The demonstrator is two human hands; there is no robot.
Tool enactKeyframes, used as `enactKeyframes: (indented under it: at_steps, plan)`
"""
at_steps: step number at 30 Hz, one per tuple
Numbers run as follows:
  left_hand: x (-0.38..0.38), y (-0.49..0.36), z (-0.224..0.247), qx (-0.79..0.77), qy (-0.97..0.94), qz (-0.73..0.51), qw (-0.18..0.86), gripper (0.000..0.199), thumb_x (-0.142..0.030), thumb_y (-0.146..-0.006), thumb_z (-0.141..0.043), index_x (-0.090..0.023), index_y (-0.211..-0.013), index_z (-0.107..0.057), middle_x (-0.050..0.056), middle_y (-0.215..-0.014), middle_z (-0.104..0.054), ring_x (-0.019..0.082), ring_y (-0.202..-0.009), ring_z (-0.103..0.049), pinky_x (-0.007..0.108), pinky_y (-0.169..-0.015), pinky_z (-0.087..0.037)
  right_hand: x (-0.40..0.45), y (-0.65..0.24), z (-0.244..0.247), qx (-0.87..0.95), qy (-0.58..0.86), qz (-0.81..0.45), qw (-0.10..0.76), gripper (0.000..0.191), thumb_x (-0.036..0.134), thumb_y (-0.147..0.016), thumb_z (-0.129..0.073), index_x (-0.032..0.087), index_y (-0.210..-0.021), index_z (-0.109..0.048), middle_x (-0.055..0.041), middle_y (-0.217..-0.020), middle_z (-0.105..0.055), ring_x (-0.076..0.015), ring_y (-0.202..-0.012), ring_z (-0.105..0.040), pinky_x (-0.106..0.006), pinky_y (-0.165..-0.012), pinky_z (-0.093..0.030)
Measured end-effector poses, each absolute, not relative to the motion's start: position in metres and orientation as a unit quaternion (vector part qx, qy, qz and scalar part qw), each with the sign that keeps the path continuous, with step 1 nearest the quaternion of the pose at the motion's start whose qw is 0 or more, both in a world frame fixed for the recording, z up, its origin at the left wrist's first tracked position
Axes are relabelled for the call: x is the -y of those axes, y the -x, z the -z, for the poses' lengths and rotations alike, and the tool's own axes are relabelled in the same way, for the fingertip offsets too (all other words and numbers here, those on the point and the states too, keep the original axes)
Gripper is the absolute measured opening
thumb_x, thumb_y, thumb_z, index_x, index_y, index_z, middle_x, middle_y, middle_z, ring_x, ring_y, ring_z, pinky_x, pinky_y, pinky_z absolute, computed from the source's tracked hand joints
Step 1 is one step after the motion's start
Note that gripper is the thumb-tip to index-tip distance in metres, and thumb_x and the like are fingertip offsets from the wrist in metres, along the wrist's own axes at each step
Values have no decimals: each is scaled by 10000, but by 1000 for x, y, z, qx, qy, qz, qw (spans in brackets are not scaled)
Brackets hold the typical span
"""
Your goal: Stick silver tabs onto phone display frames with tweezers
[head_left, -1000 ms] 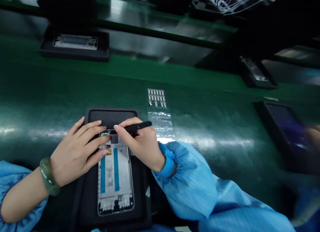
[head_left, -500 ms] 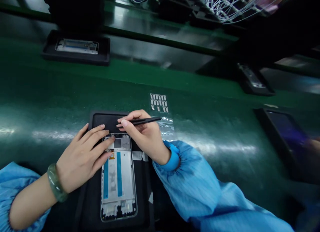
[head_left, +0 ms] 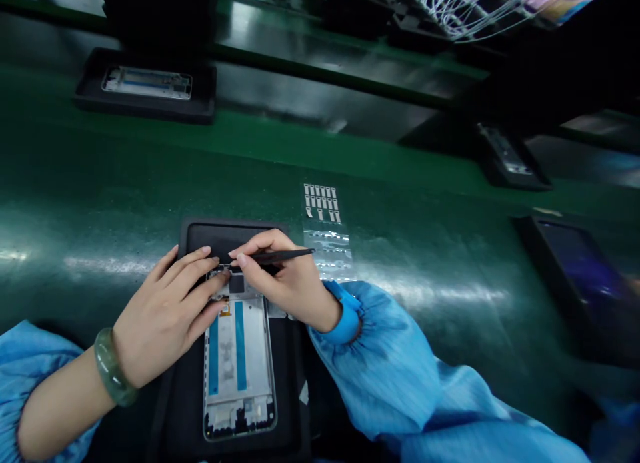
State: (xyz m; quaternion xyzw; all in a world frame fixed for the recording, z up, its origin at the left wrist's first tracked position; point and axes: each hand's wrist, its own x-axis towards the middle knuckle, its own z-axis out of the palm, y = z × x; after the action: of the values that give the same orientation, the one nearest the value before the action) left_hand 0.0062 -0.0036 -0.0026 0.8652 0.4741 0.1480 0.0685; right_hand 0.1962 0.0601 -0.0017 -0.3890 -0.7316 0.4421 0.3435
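A phone mid-frame with two blue adhesive strips lies in a black tray in front of me. My left hand rests with its fingers stretched out over the frame's upper left edge, fingertips touching it. Pinched in my right hand is a pair of black tweezers, held over the frame's top edge. Their tips are hidden by my fingers. Just beyond the right hand lies a clear sheet of small pale stickers, with some gaps in its lowest row.
Another black tray with a phone frame stands at the back left. A further tray with a frame is at the back right. A dark screen lies at the right. White cables tangle at the top.
My right hand and the tweezers have moved down and slightly left, closer to the frame's top edge. My left hand stays in place. The view has shifted slightly.
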Motion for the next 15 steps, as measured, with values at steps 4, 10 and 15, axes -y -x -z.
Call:
enactKeyframes:
  at_steps: [4,10,15]
  plan:
    - [4,-6,2,-473,-867,-141,68,330,-286,-886,-469,-175,-1190,-532,102,-1220,-566,277,-1237,-436,514,-1005,-370,-60,-194,-1,740,384,-424,353,47,207,-832,-551,192,-875,-562,-19,-859,-643,-118,-785,-629,-240,-708,-511]
    - [4,-6,2,-468,-871,-139,61,325,-286,-893,-460,-165,-1186,-528,110,-1216,-565,277,-1234,-435,522,-999,-371,-58,-193,-1,747,376,-414,361,62,192,-829,-558,184,-885,-582,-16,-858,-644,-103,-776,-626,-216,-710,-508]
    - [3,-6,2,-474,-865,-148,71,329,-292,-885,-467,-173,-1184,-538,104,-1207,-573,280,-1223,-451,518,-998,-380,-58,-194,0,735,387,-422,365,46,200,-828,-546,194,-873,-555,-21,-859,-648,-118,-763,-638,-245,-704,-524]
